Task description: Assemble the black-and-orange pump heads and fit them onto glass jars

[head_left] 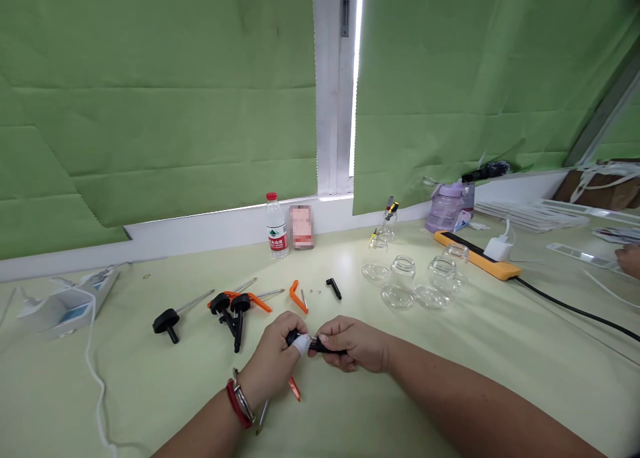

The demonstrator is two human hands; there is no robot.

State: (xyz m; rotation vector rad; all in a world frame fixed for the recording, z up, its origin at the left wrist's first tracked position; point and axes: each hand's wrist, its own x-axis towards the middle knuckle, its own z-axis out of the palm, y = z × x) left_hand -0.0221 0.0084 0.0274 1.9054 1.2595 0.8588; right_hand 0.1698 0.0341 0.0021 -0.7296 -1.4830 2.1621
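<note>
My left hand point(275, 357) is closed round a black part, with a white covering on its thumb. An orange piece point(295, 389) and a metal rod point(263, 417) show below that hand. My right hand point(356, 343) grips a black handle-like piece point(327, 347), its end meeting the left hand's part between the fingers. Just beyond lie an orange bent arm point(298, 297), a small black handle point(334, 289) and tiny rings. To the left are several black round-topped pieces point(166, 321) with metal rods; another orange arm point(260, 303) lies among them.
Several glass jars point(401, 281) stand at right; screwdrivers point(392, 211) sit in one behind. A water bottle point(277, 226), purple jug point(446, 208) and orange power strip point(477, 255) line the back. White cables point(90, 351) run at left. Another person's hand point(629, 259) shows far right.
</note>
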